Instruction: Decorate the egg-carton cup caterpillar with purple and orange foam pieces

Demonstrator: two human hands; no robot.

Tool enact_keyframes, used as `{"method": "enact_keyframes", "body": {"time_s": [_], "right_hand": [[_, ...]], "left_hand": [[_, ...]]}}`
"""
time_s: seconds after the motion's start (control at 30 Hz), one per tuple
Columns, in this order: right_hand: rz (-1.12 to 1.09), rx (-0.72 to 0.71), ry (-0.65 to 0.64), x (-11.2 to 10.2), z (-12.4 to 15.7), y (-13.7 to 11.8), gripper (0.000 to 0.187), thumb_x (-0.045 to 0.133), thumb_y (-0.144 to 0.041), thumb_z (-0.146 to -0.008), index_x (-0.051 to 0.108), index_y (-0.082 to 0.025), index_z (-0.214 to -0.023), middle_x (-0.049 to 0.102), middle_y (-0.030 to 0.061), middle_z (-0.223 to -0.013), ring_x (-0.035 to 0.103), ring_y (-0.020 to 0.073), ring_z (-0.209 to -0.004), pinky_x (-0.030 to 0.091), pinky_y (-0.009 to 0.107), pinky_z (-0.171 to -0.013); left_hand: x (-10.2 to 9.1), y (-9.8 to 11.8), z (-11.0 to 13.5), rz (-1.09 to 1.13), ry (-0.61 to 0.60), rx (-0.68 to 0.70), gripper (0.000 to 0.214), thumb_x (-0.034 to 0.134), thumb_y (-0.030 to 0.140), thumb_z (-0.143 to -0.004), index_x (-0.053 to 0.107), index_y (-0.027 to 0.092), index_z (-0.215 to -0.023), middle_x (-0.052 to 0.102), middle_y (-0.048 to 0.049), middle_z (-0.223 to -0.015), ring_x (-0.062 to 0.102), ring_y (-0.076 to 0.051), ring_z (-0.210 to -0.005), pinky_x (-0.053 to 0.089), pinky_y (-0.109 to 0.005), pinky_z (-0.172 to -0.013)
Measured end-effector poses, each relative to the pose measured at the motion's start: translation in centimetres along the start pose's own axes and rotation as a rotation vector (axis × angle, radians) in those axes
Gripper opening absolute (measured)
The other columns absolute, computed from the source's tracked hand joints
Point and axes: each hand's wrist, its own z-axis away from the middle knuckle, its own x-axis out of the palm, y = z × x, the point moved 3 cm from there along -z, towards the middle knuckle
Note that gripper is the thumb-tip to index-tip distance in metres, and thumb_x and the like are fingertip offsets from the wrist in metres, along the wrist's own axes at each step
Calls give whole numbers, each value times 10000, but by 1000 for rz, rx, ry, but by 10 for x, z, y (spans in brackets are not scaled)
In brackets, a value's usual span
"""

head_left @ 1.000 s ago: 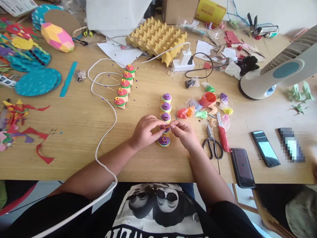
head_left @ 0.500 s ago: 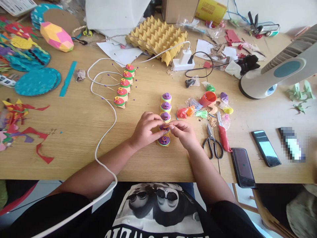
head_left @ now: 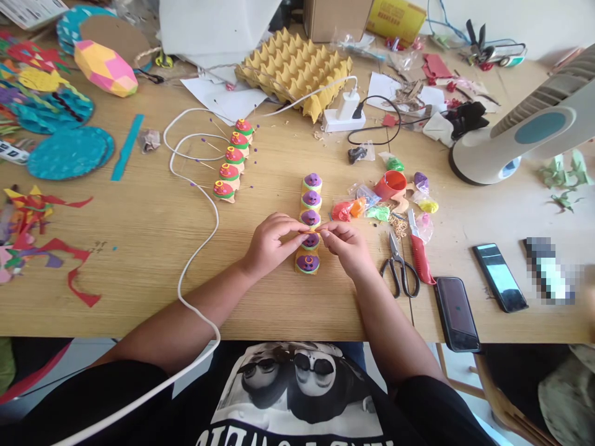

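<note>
A thin orange strip of modelling clay (head_left: 315,231) stretches between my two hands. Thumb and fingers of my left hand (head_left: 274,243) pinch its left end, while my right hand (head_left: 348,246) pinches the right end. Directly below lies an egg-carton strip with several purple clay-topped bumps (head_left: 311,199), running away from me. The nearest bump (head_left: 307,262) carries a small orange ring on top. Part of the second-nearest bump is hidden by my fingertips. Left of it stands a second carton strip (head_left: 235,156) with red and green clay tops and pins sticking out.
Scissors (head_left: 395,266) and a red-handled knife (head_left: 421,257) lie right of my hand, near phones (head_left: 501,277). Bagged clay (head_left: 343,211) and a red cup (head_left: 390,184) sit beyond. A yellow egg tray (head_left: 297,71) is at the back; a white cable (head_left: 186,272) crosses my left forearm.
My fingertips have drawn slightly apart and the orange strip now lies straighter between them. Both hands have shifted a little; the carton strips have stayed put.
</note>
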Motion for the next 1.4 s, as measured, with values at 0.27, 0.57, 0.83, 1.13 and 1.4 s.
{"method": "enact_keyframes", "body": {"time_s": [0.27, 0.57, 0.83, 1.13, 1.4], "right_hand": [[51, -25, -2, 3, 0, -2, 315, 798, -500, -743, 728, -195, -781, 609, -7, -631, 580, 139, -685, 485, 261, -650], [98, -72, -58, 5, -1, 7, 268, 809, -482, -733, 806, -227, -818, 770, 37, -810, 687, 191, -806, 541, 329, -787], [91, -78, -31, 5, -1, 7, 240, 802, -444, -745, 787, -213, -804, 755, 43, -826, 659, 180, -784, 524, 312, -742], [-343, 68, -90, -2, -1, 1, 129, 653, -323, -757, 601, -207, -776, 570, -7, -702, 407, 98, -554, 332, 219, -479], [-222, 47, 19, -1, -1, 2, 382, 715, -515, -791, 577, -188, -652, 553, -12, -674, 373, 72, -523, 325, 213, -469]], "left_hand": [[0, 4, -1, -25, -7, 40, 205, 740, 292, -846, 686, 211, -1026, 746, -46, -977, 673, -186, -924, 524, -358, -870], [-2, 7, 1, -105, 9, 108, 143, 729, 319, -852, 703, 224, -957, 746, -26, -887, 662, -176, -854, 522, -352, -833], [-5, 7, 1, -128, 41, 130, 35, 703, 244, -868, 717, 228, -896, 751, -7, -841, 643, -163, -823, 523, -343, -806], [-7, 7, 0, -92, 68, 58, 58, 688, 266, -884, 718, 218, -868, 734, -21, -828, 646, -163, -814, 513, -345, -822], [-6, -1, 1, 251, 92, -165, 107, 726, 314, -855, 733, 207, -854, 704, -31, -847, 627, -155, -823, 505, -311, -789]]}}
